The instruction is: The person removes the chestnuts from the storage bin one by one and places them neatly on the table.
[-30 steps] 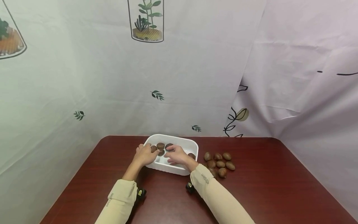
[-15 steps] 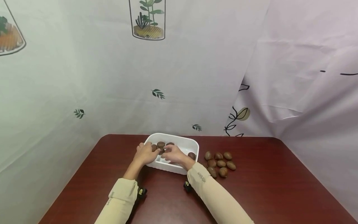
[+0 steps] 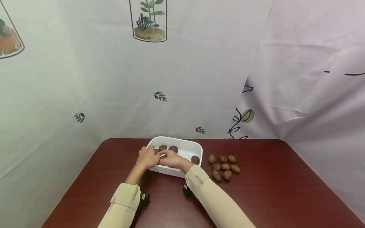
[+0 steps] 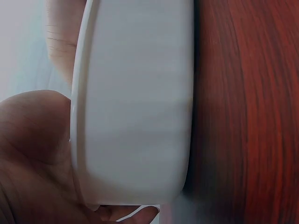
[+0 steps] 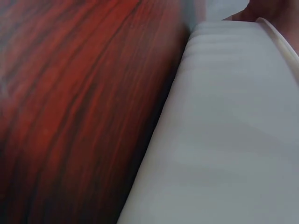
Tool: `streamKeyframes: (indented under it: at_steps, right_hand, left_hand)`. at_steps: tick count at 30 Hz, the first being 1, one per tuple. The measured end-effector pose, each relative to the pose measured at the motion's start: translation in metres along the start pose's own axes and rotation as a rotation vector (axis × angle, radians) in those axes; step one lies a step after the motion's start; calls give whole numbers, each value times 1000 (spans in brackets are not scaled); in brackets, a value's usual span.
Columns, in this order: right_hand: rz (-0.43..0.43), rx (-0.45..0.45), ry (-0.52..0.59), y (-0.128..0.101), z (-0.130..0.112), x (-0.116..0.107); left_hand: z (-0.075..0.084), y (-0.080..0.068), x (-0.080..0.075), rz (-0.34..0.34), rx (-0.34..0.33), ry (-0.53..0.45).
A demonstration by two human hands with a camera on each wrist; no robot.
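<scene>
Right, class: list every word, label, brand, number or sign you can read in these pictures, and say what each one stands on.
Right sleeve: small dark print near the cuff, too small to read.
Left sleeve: small dark print near the cuff, too blurred to read.
White tray, chestnuts, table: no text.
Backdrop cloth: plant drawings only, no words.

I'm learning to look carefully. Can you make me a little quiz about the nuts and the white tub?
1. True or false: both hands are at the tub.
2. Where is the pile of loose nuts: A) left of the tub, B) right of the tub, C) on the floor?
3. What color is the table?

Key
1. True: the left hand and right hand meet over its near left part.
2. B.
3. Dark red-brown.
</scene>
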State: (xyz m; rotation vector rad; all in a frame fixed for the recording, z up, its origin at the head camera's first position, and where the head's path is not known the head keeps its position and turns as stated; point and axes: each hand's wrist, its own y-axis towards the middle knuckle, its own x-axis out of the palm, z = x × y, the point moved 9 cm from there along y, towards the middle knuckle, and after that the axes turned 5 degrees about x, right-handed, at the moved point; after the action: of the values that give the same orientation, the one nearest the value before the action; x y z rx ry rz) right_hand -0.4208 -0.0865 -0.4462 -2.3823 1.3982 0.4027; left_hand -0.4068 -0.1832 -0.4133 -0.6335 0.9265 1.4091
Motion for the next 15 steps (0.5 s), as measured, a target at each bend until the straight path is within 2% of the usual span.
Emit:
streamKeyframes:
  at_steps: [6,15]
  right_hand:
    - [-62,-91,-106,4,-11,9]
    - [-104,-100,-128,8,-17,19]
  left_hand:
    - [-1,0,-3,4,-10,-20]
    - [-2,2,-1,-3,-33,-67]
